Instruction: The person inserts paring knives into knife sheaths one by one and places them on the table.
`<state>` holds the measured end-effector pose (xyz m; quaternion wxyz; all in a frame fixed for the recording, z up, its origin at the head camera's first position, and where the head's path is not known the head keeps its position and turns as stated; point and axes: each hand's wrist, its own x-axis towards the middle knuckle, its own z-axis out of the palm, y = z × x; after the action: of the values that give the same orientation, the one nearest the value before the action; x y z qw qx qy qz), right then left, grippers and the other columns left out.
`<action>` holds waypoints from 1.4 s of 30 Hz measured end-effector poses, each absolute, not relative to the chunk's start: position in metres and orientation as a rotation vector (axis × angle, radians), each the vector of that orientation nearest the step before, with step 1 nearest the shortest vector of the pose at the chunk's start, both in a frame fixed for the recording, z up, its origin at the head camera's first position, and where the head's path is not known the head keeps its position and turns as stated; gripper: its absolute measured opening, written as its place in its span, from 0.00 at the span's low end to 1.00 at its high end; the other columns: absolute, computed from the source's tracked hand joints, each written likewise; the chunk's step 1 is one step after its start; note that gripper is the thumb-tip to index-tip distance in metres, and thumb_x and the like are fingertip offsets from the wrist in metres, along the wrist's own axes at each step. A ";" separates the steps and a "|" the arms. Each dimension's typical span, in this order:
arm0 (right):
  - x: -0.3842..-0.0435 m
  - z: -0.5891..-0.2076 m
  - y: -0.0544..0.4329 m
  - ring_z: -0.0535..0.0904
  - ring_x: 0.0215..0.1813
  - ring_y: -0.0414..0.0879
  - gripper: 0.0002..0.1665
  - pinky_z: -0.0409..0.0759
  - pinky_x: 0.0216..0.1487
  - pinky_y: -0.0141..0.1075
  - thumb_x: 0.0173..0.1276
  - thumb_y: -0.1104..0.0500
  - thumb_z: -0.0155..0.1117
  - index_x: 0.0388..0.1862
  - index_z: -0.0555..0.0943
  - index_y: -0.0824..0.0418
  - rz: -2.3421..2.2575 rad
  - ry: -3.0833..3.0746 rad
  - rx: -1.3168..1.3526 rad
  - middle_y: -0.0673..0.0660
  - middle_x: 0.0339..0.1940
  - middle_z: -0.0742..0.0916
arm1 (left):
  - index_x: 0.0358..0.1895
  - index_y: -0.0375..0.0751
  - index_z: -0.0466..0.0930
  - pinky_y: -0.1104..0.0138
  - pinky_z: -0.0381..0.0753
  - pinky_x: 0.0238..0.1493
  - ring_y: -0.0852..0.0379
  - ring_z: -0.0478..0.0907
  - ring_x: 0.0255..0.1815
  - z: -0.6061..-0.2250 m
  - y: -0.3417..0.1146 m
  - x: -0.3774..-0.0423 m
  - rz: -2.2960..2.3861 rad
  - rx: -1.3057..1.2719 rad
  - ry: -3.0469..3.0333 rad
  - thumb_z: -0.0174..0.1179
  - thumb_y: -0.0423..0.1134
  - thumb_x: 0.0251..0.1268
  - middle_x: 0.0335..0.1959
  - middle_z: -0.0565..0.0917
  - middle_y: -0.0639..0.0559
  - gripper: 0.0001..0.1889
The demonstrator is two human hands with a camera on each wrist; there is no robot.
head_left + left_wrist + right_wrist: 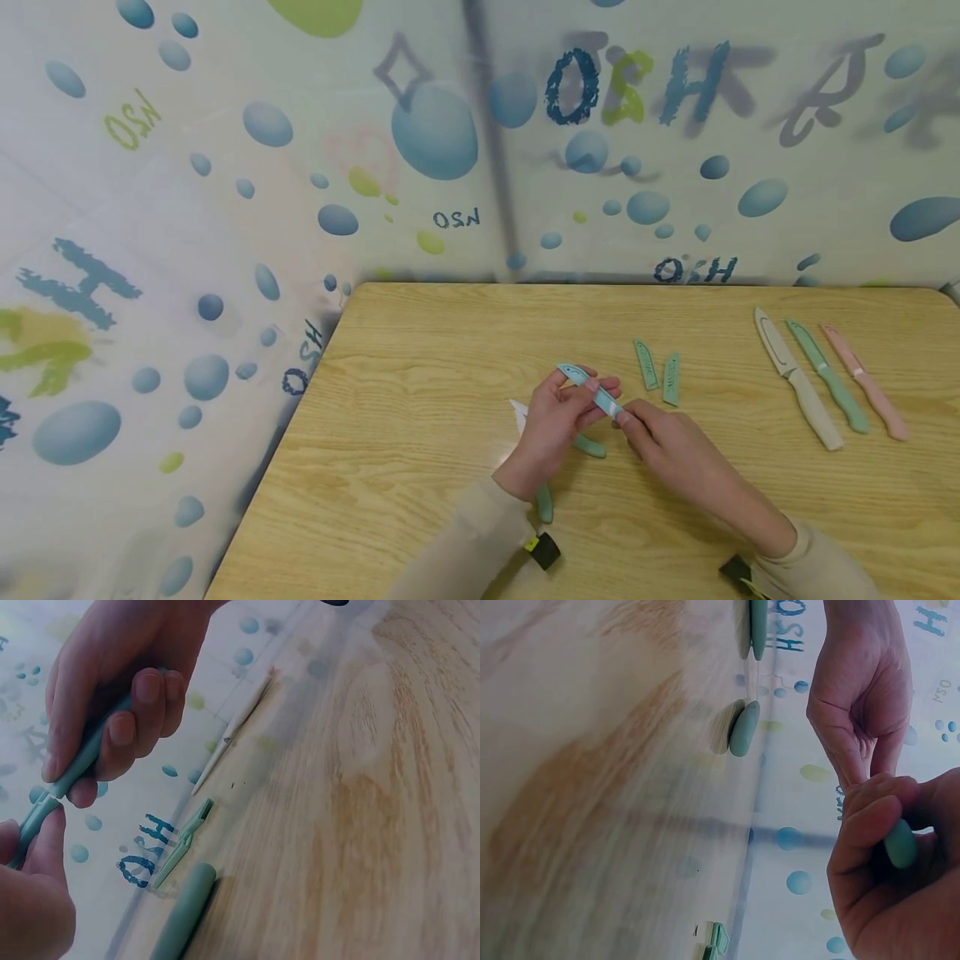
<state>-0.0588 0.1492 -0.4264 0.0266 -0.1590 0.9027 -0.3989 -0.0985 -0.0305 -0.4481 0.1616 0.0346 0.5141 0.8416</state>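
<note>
A light blue knife in a patterned sheath is held above the table between both hands. My left hand pinches the sheath between thumb and fingers, the other fingers spread beneath it. My right hand grips the handle, whose rounded end pokes out of the fist in the right wrist view. Below the left hand lie two green knife handles and a pale bare blade, partly hidden by that hand. Two loose green sheaths lie beyond the right hand.
On the right of the wooden table lie three sheathed knives: a cream one, a green one and a pink one. A printed curtain with blue spots hangs behind and to the left.
</note>
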 end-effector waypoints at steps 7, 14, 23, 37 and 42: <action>-0.057 -0.425 0.149 0.60 0.16 0.36 0.19 0.64 0.17 0.31 0.86 0.54 0.50 0.29 0.72 0.54 -1.239 2.771 -0.492 0.42 0.17 0.70 | 0.57 0.24 0.71 0.62 0.85 0.56 0.48 0.86 0.55 -0.447 -0.030 -0.097 2.410 0.094 1.475 0.57 0.30 0.79 0.54 0.86 0.32 0.13; -0.057 -0.428 0.151 0.61 0.16 0.36 0.19 0.64 0.18 0.31 0.86 0.54 0.49 0.31 0.74 0.55 -1.230 2.769 -0.488 0.42 0.17 0.70 | 0.59 0.22 0.70 0.61 0.85 0.57 0.48 0.86 0.55 -0.450 -0.027 -0.097 2.410 0.100 1.478 0.57 0.30 0.79 0.53 0.86 0.32 0.15; -0.059 -0.428 0.157 0.65 0.18 0.36 0.10 0.66 0.19 0.32 0.81 0.54 0.60 0.49 0.82 0.60 -1.137 2.834 -0.437 0.43 0.20 0.74 | 0.54 0.28 0.75 0.61 0.87 0.54 0.46 0.87 0.53 -0.453 -0.029 -0.102 2.418 0.034 1.465 0.60 0.31 0.76 0.51 0.87 0.33 0.11; -0.057 -0.432 0.165 0.73 0.30 0.39 0.08 0.75 0.28 0.36 0.66 0.58 0.76 0.41 0.86 0.57 -0.831 3.144 -0.486 0.47 0.33 0.83 | 0.54 0.31 0.78 0.60 0.85 0.57 0.42 0.83 0.60 -0.457 -0.022 -0.102 2.391 0.040 1.466 0.59 0.30 0.77 0.58 0.82 0.28 0.09; -0.055 -0.430 0.179 0.79 0.33 0.42 0.09 0.81 0.31 0.42 0.69 0.57 0.73 0.43 0.87 0.60 -0.835 3.134 -0.398 0.51 0.36 0.85 | 0.61 0.30 0.74 0.58 0.82 0.63 0.44 0.83 0.61 -0.456 -0.029 -0.103 2.364 0.014 1.481 0.60 0.30 0.76 0.59 0.83 0.32 0.15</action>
<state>-0.0553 0.1786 -0.4301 -0.0629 -0.1215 0.9572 -0.2549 -0.1030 -0.0288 -0.4559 0.1750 0.0048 0.5227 0.8344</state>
